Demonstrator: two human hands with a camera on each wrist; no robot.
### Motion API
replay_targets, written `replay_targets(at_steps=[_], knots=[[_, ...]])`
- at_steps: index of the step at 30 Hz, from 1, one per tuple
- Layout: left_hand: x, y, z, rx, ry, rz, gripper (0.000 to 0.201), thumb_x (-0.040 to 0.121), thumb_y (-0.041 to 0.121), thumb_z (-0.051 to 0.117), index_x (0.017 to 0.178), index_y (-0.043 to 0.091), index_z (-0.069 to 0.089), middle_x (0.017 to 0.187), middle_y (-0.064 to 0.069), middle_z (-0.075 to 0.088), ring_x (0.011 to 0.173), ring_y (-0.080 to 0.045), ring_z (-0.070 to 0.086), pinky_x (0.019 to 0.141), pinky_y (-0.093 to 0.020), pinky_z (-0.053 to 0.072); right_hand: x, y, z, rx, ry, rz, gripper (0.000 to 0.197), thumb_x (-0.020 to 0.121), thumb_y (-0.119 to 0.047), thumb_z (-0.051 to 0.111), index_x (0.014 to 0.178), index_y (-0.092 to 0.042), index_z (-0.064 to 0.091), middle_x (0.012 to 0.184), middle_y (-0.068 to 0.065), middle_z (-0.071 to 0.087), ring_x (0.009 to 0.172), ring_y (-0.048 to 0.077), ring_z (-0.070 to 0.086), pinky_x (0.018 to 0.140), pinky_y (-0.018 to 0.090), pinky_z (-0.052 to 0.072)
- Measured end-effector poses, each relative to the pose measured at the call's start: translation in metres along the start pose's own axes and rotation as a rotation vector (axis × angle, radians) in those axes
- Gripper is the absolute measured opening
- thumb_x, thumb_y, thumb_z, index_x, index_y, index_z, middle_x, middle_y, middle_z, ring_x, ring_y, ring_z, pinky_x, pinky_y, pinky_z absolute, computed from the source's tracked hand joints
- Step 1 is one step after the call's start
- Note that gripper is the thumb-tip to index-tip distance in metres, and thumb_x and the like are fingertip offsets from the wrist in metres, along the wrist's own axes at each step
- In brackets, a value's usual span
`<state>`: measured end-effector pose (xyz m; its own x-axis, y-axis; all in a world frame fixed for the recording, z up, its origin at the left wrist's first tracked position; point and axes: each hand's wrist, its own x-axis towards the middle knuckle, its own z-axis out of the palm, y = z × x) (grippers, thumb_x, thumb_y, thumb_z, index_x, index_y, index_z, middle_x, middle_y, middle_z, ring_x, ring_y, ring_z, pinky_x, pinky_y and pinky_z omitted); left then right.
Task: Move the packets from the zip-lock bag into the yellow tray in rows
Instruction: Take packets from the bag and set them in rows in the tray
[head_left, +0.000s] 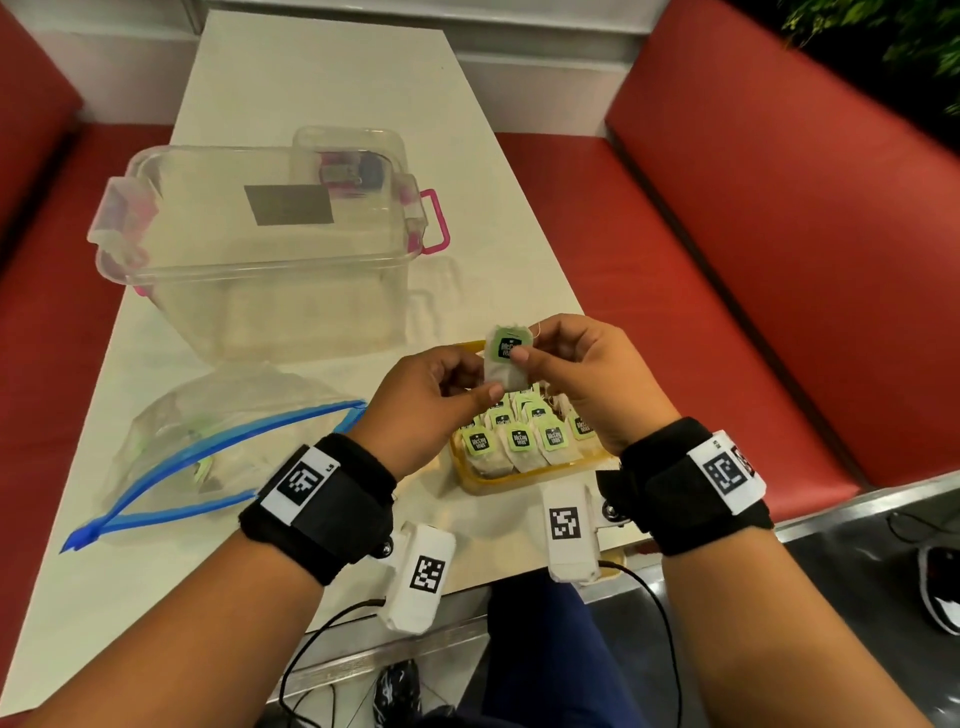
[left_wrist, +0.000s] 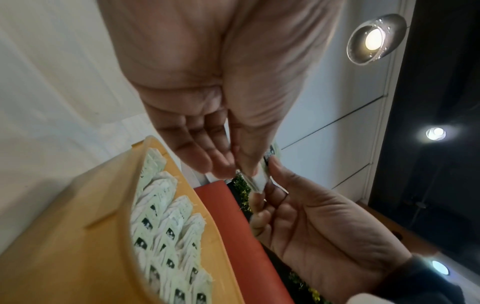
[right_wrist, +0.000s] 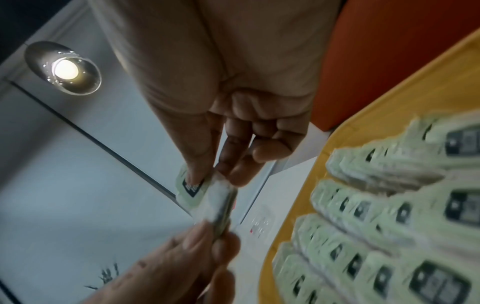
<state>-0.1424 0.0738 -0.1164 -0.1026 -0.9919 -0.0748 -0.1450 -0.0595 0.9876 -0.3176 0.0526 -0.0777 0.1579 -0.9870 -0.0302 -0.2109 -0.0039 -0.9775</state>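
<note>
Both hands hold one white tea-bag packet (head_left: 503, 370) with a green tag above the yellow tray (head_left: 485, 487). My left hand (head_left: 485, 379) pinches its lower part between thumb and fingers; my right hand (head_left: 527, 348) pinches the tag at its top. The left wrist view shows the packet (left_wrist: 259, 182) edge-on between the left hand (left_wrist: 233, 167) and the right hand (left_wrist: 270, 164). In the right wrist view the right hand (right_wrist: 213, 176) pinches the tag of the packet (right_wrist: 221, 202). Several packets (head_left: 522, 439) lie in rows in the tray. The zip-lock bag (head_left: 208, 447) lies open at the left.
A large clear plastic box (head_left: 260, 249) with pink latches stands behind the bag on the white table (head_left: 322, 83). Red bench seats (head_left: 753, 234) flank the table. The tray sits near the table's front right edge, with cables hanging below the wrists.
</note>
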Motion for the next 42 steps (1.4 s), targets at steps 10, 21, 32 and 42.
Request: replay_targets(at_steps=[10,21,32,42], knots=[[-0.004,-0.032,-0.002,0.415,0.199,-0.056,0.029,0.083,0.026,0.071,0.106,0.017,0.055,0.1,-0.004,0.053,0.067,-0.012,0.053,0.057,-0.021,0.035,-0.005,0.038,-0.071,-0.643,-0.037,0.24,0.017,0.076,-0.014,0.079,0.081,-0.019,0.064,0.072,0.005,0.072,0.068,0.023,0.067,0.071,0.039,0.053],[-0.005,-0.037,0.0,0.42,0.146,-0.201,0.05,0.082,0.023,0.071,0.123,0.018,0.044,0.11,-0.005,0.055,0.075,-0.013,0.058,0.053,-0.022,0.037,-0.01,0.052,-0.061,-0.976,-0.04,0.297,0.022,0.077,-0.019,0.076,0.095,-0.025,0.065,0.076,-0.01,0.063,0.072,0.011,0.059,0.066,0.029,0.049],[-0.008,-0.035,0.002,0.356,0.13,-0.229,0.051,0.082,0.023,0.07,0.123,0.021,0.041,0.107,-0.003,0.057,0.079,-0.022,0.065,0.071,-0.047,0.059,-0.011,0.06,-0.049,-1.329,-0.063,0.081,0.039,0.081,-0.024,0.071,0.118,-0.035,0.064,0.105,0.002,0.046,0.097,0.025,0.053,0.071,0.033,0.046],[-0.013,-0.025,0.001,0.38,0.136,-0.234,0.049,0.085,0.027,0.068,0.126,0.019,0.041,0.114,-0.004,0.055,0.081,-0.021,0.064,0.064,-0.036,0.056,-0.005,0.048,-0.047,-1.338,-0.09,0.16,0.031,0.081,-0.031,0.072,0.112,-0.031,0.068,0.094,0.0,0.038,0.101,0.027,0.052,0.072,0.032,0.041]])
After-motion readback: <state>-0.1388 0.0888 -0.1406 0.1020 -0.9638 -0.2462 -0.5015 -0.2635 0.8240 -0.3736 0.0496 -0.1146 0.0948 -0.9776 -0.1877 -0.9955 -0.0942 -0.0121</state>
